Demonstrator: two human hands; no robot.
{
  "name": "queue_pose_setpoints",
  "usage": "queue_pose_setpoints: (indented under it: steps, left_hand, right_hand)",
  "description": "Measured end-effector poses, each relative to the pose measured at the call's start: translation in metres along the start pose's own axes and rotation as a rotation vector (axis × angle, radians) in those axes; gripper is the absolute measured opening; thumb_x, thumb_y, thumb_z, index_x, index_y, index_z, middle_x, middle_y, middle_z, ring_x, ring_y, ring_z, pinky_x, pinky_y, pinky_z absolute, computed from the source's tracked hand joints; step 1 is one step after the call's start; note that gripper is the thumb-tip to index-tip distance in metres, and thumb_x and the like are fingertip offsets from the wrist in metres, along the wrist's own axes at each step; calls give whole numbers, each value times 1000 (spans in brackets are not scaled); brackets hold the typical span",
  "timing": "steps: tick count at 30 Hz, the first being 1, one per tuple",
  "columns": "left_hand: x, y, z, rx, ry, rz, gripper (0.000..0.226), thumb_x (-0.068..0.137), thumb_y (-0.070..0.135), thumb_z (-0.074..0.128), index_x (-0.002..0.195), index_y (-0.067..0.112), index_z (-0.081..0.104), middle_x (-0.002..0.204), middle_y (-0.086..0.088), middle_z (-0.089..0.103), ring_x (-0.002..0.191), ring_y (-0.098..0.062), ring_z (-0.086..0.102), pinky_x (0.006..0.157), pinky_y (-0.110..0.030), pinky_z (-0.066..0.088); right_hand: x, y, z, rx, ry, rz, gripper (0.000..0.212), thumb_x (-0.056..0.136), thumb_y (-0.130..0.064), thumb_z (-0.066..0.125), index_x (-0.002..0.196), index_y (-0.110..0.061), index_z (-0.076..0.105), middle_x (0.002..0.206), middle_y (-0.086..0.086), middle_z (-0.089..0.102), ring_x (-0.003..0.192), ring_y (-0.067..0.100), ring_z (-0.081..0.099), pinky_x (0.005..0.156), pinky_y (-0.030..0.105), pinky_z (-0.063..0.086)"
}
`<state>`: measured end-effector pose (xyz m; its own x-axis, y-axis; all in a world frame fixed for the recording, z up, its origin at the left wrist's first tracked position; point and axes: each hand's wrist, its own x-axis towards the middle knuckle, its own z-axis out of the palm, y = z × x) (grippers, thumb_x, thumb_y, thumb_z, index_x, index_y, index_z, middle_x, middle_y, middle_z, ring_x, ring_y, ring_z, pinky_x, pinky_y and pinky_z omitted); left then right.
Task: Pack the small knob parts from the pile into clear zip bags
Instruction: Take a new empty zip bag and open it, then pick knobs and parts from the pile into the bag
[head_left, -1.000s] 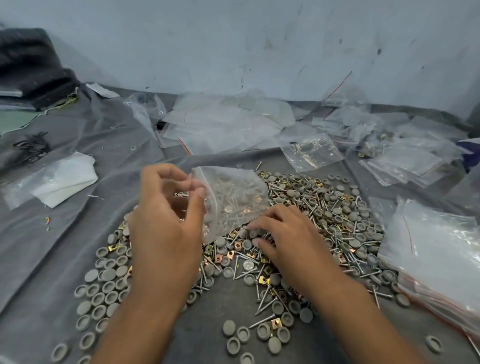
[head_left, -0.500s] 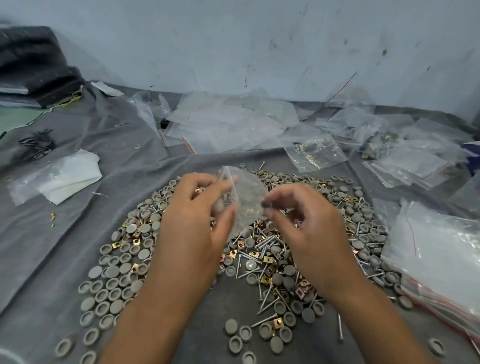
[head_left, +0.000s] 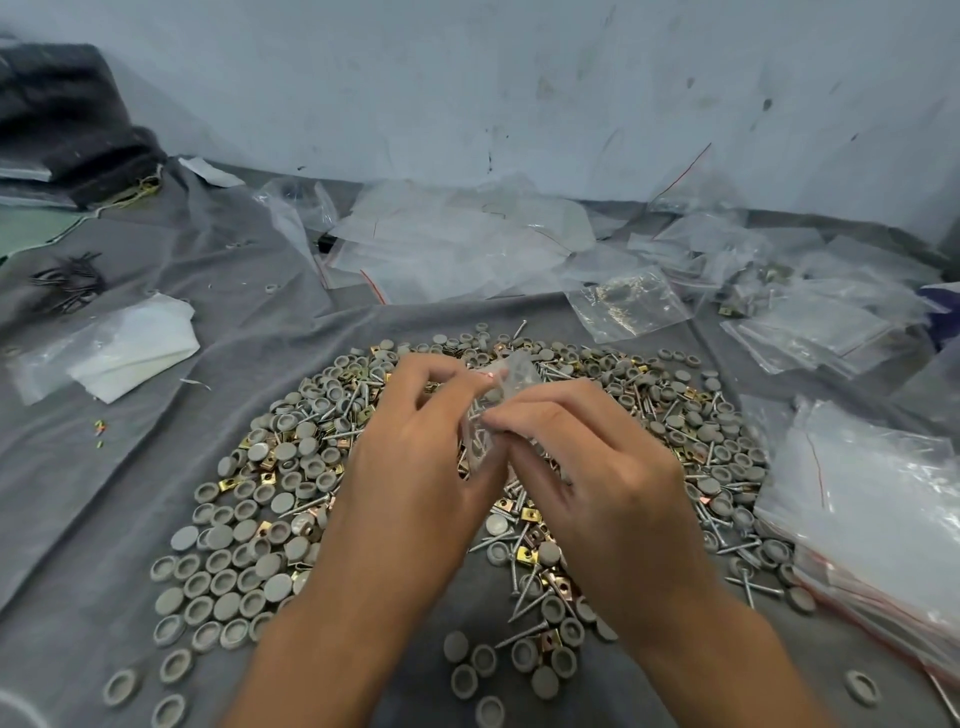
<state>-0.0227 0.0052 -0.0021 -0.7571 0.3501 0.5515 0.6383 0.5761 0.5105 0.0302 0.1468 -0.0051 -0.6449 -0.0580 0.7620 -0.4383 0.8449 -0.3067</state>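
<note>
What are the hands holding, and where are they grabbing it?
A small clear zip bag. The left hand pinches its top edge, and the right hand pinches it lower down, above the pile of parts.

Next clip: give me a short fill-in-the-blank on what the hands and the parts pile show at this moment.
1. Both hands, the left hand and the right hand, hold one small clear ____ between them.
2. The parts pile lies on a ____ cloth.
3. Besides round grey caps and brass-coloured clips, the pile holds long silver ____.
4. The thick stack of empty bags lies on the person's ____ side.

Missing words: bag; grey; screws; right
</note>
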Motion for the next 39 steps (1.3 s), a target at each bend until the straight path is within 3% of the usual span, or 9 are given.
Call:
queue_pose_setpoints:
  steps: [5,12,19,22,26,31,33,36,39]
  left_hand:
    - [0,-4,1,-24,-49,12,47,74,12,76,121,17,70,108,9,52,72,2,53,78,-12,44]
    - [1,-2,-1,-61,-40,-19,48,78,30,70,126,23,67,107,15,47,74,-1,56,82,-6,41]
    - [1,-1,-1,-98,-33,-44,49,77,34,74,124,21,67,112,13,48,77,-3,57,81,0,36]
    - [2,2,0,-138,-34,-48,47,77,25,76,123,22,68,113,13,49,77,-6,59,80,-3,39]
    - [2,4,-4,-143,-31,-105,54,76,33,78,128,28,64,111,21,46,85,-3,58,79,-1,39]
    - [7,4,-27,-224,250,-218,57,81,33,77,135,31,58,120,13,48,87,-2,59,77,-13,52]
    - [12,2,-45,-176,376,-183,53,85,33,78,134,34,56,127,3,49,85,-7,61,76,-18,54]
    - [15,0,-59,36,146,-235,57,82,38,71,136,31,56,122,9,44,84,-4,57,85,-22,48]
    - [13,5,-69,61,-19,-205,55,72,44,66,126,36,60,107,17,45,79,3,55,75,-26,42]
  right_hand:
    - [-1,0,2,-56,-73,90,19,89,-10,77,107,-12,76,103,-1,73,96,19,69,81,40,57]
    - [0,1,0,36,12,168,24,82,-7,84,103,-10,74,97,-4,71,90,5,67,78,18,54]
    - [5,6,-6,101,78,257,26,77,-18,88,96,-17,70,91,-12,68,86,-5,64,72,11,49]
    - [3,3,-4,53,29,275,28,77,-24,89,96,-23,68,91,-16,63,84,1,60,72,9,41]
    - [8,4,-7,239,77,432,23,81,-33,84,90,-29,64,83,-15,64,75,7,64,59,15,47]
    - [11,27,-20,339,195,635,15,89,-39,76,87,-33,63,84,-12,70,72,7,67,58,15,50]
    - [8,42,-19,258,89,688,11,92,-35,73,88,-35,62,86,-15,69,76,1,66,61,12,51]
    - [0,55,-9,10,-216,675,13,94,-29,69,100,-40,63,96,-22,63,86,-4,61,77,17,55]
    - [-6,57,5,-125,-457,569,29,99,-30,61,125,-42,64,115,-20,55,112,2,50,101,28,44]
